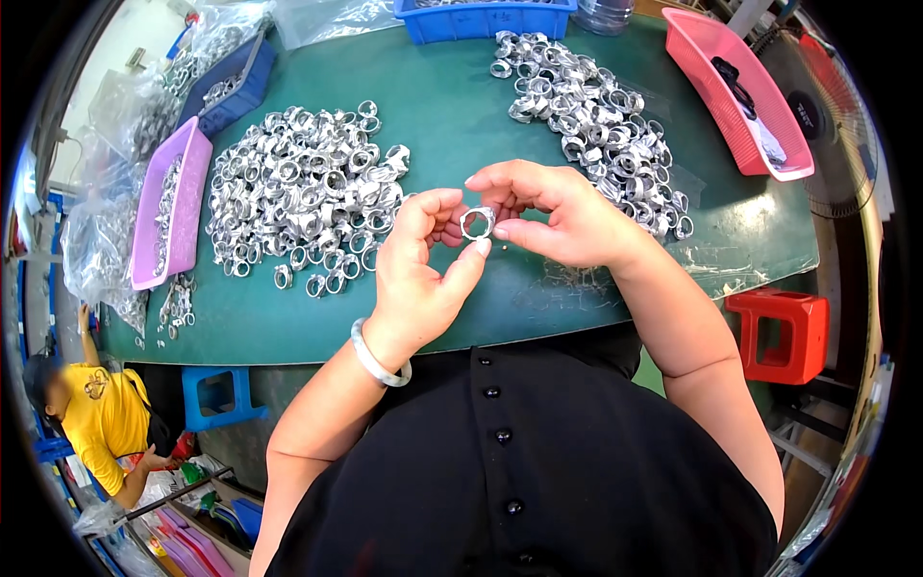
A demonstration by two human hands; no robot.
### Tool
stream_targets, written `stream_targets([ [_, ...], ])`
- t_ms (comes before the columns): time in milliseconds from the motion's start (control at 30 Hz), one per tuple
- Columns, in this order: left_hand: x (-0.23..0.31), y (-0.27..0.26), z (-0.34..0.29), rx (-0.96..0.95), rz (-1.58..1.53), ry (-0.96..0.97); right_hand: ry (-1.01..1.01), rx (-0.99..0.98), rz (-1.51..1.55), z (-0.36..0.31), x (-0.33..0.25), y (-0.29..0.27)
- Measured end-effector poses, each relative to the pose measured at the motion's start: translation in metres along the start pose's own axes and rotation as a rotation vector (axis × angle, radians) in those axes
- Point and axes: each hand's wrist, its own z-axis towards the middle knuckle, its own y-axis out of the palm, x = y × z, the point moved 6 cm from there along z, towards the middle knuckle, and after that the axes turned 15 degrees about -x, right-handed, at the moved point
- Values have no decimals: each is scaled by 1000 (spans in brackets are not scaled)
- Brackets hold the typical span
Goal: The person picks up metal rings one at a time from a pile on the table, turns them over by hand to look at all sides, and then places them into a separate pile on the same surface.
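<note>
Above the near part of the table, both my hands meet at one small silver metal ring (489, 215) with an open centre and little projections on its rim. My left hand (411, 269) is closed on it, thumb tip at its lower edge. From the other side, my right hand (567, 219) pinches the ring with thumb and curled fingers. A big heap of similar silver rings (298, 178) lies left of my hands, with a few loose ones at its near edge. A second, longer heap of rings (601, 120) stretches beyond my right hand.
On the green table (442, 106) stand a pink basket (685, 72) at right, a blue tray (486, 23) at the back, and a purple basket (142, 236) and plastic bags (101, 226) at left. A red stool (803, 337) is at right; a person in yellow (106, 413) is at lower left.
</note>
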Motion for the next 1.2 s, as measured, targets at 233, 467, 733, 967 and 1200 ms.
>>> stream_targets([
  [233,2,-3,-1,84,76,51,-38,19,-15,0,-3,-1],
  [467,7,-6,-1,96,189,123,-59,32,-29,0,-6,-1],
  [733,-2,-6,-1,43,194,49,-89,95,-121,0,-12,-4],
  [967,-6,-2,1,25,63,46,-100,113,-157,-1,-11,-4],
  [1200,-5,-4,-1,59,101,75,-96,82,-155,0,-14,-4],
])
